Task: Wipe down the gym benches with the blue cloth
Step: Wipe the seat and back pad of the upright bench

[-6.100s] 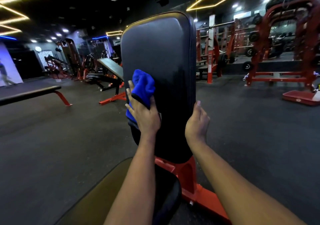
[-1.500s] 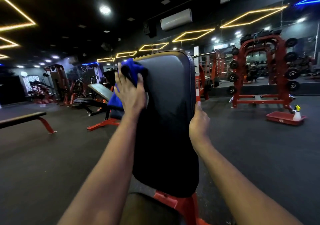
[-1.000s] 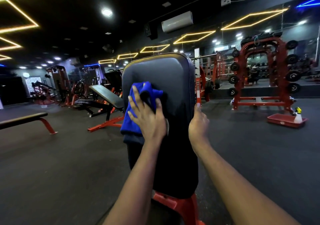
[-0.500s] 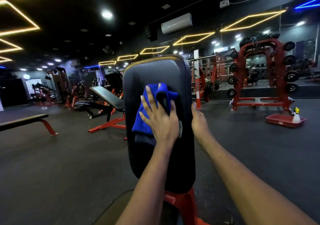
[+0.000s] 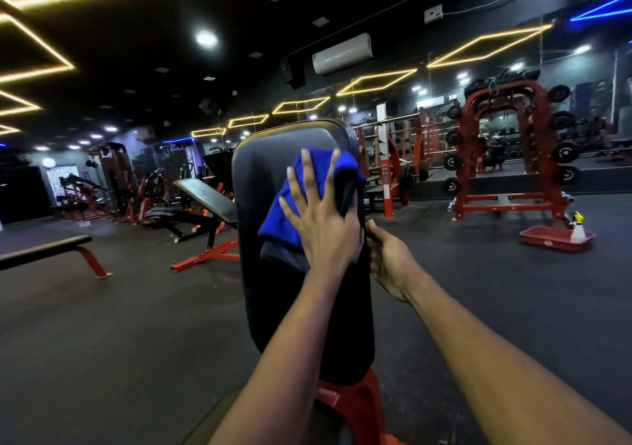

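Left hand (image 5: pixel 321 229) pressed flat, fingers (image 5: pixel 306 175) spread; right hand (image 5: pixel 390 259) curled, gripping.

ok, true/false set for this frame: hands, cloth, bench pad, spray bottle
1. The left hand presses the blue cloth against the upright backrest pad. True.
2. The right hand hangs free, touching nothing. False: it grips the pad's right edge.
3. The cloth lies on the flat bench. False: it is on the pad; the flat bench stands apart, to the left.
4. A spray bottle stands in the red tray on the floor. True.
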`<state>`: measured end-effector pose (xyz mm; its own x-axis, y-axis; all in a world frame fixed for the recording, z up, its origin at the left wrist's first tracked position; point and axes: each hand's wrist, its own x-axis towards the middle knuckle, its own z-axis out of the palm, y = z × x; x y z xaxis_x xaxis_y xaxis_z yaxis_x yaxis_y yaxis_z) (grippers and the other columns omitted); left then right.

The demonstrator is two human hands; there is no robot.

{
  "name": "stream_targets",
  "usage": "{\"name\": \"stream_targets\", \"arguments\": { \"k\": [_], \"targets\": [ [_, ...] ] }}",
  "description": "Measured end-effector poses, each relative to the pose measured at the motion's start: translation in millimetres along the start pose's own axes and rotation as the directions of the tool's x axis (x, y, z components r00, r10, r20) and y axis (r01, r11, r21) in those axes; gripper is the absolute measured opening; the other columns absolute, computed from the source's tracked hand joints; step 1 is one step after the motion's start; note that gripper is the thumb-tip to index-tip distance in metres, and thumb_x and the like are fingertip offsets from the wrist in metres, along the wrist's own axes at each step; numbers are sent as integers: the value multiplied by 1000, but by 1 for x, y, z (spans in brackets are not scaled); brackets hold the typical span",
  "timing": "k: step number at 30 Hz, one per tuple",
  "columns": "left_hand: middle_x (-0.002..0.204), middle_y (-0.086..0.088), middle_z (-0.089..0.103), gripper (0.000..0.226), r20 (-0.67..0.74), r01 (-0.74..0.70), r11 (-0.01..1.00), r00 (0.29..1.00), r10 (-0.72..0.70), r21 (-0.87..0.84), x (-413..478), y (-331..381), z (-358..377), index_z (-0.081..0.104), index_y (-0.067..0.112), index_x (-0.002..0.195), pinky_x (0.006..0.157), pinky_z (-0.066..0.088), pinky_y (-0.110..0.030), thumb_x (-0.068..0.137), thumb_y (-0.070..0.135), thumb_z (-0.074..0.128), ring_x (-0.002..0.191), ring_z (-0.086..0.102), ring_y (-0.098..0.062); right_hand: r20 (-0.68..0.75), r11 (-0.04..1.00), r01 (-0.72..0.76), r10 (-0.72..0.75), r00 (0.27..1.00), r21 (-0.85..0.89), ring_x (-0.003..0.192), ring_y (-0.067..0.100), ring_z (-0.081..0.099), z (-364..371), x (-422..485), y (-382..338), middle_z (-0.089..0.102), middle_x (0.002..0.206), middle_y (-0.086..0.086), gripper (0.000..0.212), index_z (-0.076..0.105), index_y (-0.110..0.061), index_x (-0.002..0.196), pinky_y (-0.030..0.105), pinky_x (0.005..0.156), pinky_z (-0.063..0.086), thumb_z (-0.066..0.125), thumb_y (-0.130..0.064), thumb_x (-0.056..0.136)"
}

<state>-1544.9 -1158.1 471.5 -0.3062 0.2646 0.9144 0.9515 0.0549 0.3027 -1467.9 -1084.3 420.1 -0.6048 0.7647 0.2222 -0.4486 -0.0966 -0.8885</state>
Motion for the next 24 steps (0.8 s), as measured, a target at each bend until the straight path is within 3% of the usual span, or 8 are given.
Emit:
{"name": "stream_targets", "arguments": {
  "k": [3,8,11,15,18,21,24],
  "targets": [
    [165,5,0,62,-17,-41,999,999,42,30,10,6,1,22,38,152,116,5,-62,94,49,42,151,-5,-24,16,1000,15,-15,1000,5,75,11,69,0,0,1,75,85,-2,37,66,-16,110,26,75,51,35,-35,106],
    [164,3,10,63,5,-197,980,980,197,-28,-57,-25,3,32,33,150,115,10,-64,90,39,51,151,2,-27,-3,999,37,-37,999,-2,64,7,69,1,1,3,75,75,-1,36,69,-16,96,18,58,53,37,-30,105],
    [164,3,11,64,12,-238,971,971,238,-35,-44,-32,2,29,38,149,115,10,-64,89,39,51,151,2,-27,-39,998,50,-52,998,-33,59,7,66,6,0,2,72,71,-2,34,69,-15,92,16,51,49,39,-28,104],
    [164,5,10,61,18,-264,964,964,264,-18,-9,-28,-4,33,42,147,115,13,-62,89,41,53,151,2,-24,-81,992,99,-105,991,-77,74,11,64,13,2,0,70,94,5,33,68,-11,111,18,58,49,42,-29,103],
    [164,5,12,58,6,-283,959,959,283,-3,18,-21,-6,39,40,145,116,11,-60,89,43,54,151,3,-23,-123,986,95,-112,986,-139,75,11,64,15,2,0,70,88,2,34,71,-13,103,20,64,47,41,-30,103],
    [162,10,17,53,2,-304,952,953,304,28,79,-3,-8,47,38,140,119,5,-55,88,48,50,151,6,-21,-157,980,63,-94,983,-191,88,19,68,14,3,-1,73,95,7,40,73,-12,104,33,81,51,38,-31,105],
    [156,10,34,56,49,-261,965,964,260,28,132,6,-17,46,30,144,120,8,-46,92,51,44,148,18,-15,-204,975,59,-103,973,-214,88,20,64,20,0,-5,69,98,9,41,71,-7,109,31,77,48,38,-32,105]
  ]
}}
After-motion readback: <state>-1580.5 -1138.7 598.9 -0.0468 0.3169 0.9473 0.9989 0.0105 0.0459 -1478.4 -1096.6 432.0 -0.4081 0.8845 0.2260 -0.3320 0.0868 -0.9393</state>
